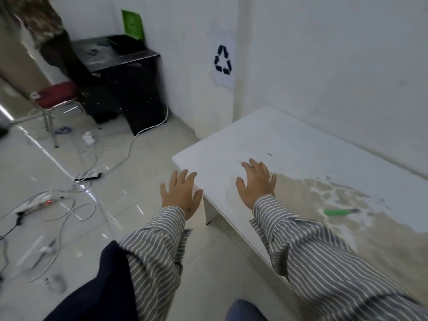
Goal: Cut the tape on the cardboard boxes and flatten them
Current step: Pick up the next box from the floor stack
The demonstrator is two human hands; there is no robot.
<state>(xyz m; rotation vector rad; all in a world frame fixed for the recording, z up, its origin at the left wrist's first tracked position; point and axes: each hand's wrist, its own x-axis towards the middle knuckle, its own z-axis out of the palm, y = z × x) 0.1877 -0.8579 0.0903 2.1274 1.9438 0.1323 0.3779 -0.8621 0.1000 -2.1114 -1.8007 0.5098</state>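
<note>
A: Where are the 2 hands?

B: Both reach forward, palms down, in striped sleeves. The left hand (181, 193) hovers over the floor (143, 158) just beside the corner of the white surface (289, 144); the right hand (256, 183) is over the surface itself — whether it touches, I cannot tell.

A: And the fingers?

B: Straight and spread on both hands, holding nothing.

A: The cardboard boxes?

B: No cardboard box shows anywhere in view. A green cutter (340, 212) lies on the surface to the right of the right sleeve, on a patch where the white top is worn to brown.

A: What else is around?

B: A black cabinet (129, 77) stands in the far corner with a green sheet (132, 24) leaning on the wall behind it. A red-seated chair (54, 93) stands left of it. White cables (129, 147) and a power strip (34, 206) lie on the floor — a recycling sign (222, 60) hangs on the wall.
</note>
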